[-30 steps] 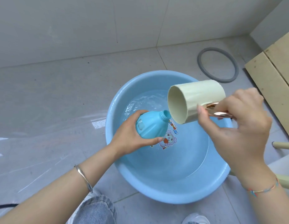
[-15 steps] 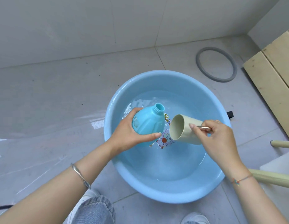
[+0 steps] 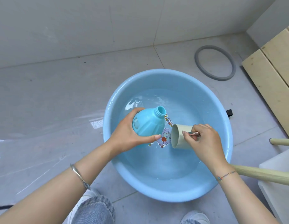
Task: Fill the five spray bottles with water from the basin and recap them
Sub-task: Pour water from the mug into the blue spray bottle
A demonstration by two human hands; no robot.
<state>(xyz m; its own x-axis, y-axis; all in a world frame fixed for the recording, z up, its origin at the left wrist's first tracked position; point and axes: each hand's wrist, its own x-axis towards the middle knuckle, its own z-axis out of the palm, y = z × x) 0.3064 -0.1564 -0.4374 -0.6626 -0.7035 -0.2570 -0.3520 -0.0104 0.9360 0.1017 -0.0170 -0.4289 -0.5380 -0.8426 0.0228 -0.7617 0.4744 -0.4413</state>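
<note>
The right hand [image 3: 203, 139], clasping the cup [image 3: 179, 136] by its handle, has lowered it from pouring into the basin [image 3: 172, 193] to rescoop, while the left hand [image 3: 129, 135] grips the uncapped bottle [image 3: 148, 123] above the water.

your left hand [image 3: 126, 135] reaching in from the lower left, fingers and thumb wrapped round the blue bottle [image 3: 148, 122], your right hand [image 3: 205, 141] just beside it, palm down, fingers pinching the handle of the cup [image 3: 179, 135], both forearms bare

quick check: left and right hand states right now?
Left hand: closed, gripping the uncapped blue bottle.
Right hand: closed, holding the beige cup.
</note>
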